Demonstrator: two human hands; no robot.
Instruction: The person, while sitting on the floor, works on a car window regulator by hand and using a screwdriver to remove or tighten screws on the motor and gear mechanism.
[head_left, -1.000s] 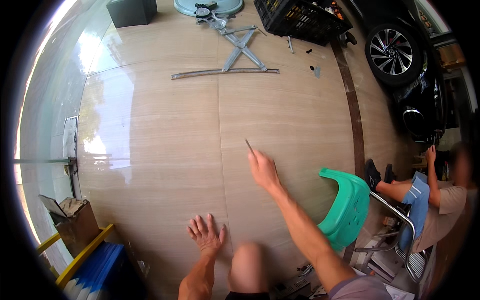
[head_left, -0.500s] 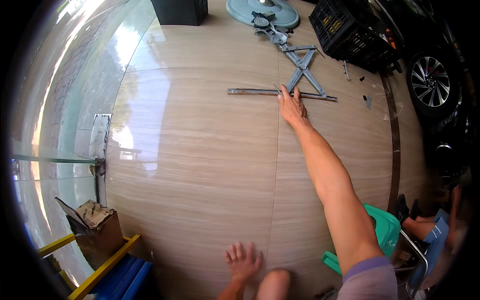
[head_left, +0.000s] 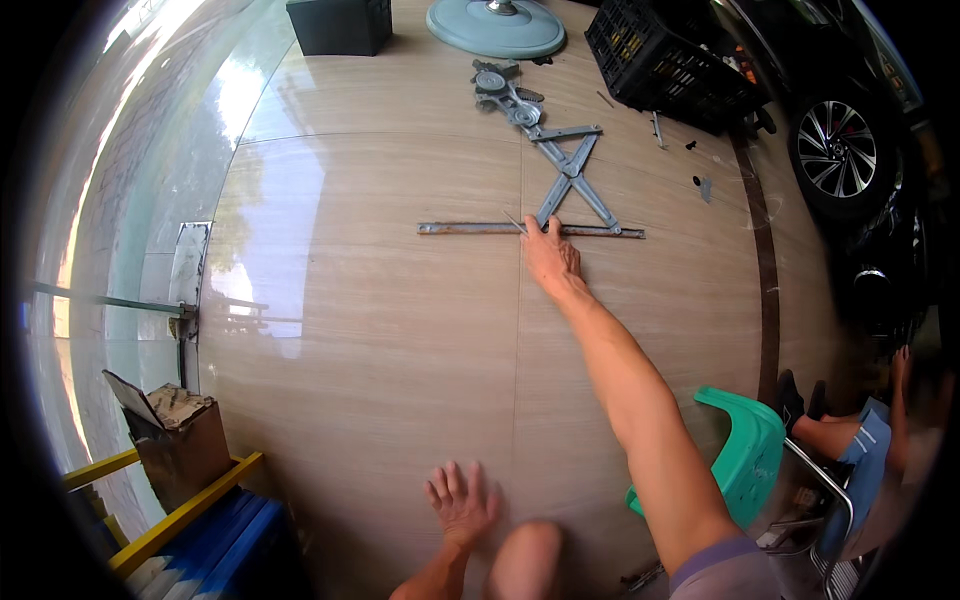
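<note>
grey scissor-shaped metal mechanism (head_left: 571,168) could skid if right hand (head_left: 553,258), pinching thin metal rod (head_left: 512,219), slips; left hand (head_left: 463,512) has fingers spread.

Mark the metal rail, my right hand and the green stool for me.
Metal rail (head_left: 468,229): head view, on its bare left stretch.
Right hand (head_left: 553,254): head view, on the back of the hand.
Green stool (head_left: 758,455): head view, on its broad green face.

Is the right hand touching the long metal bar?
Touching: the head view shows the right hand with its fingers bent over the metal bar, no gap visible between them.
</note>
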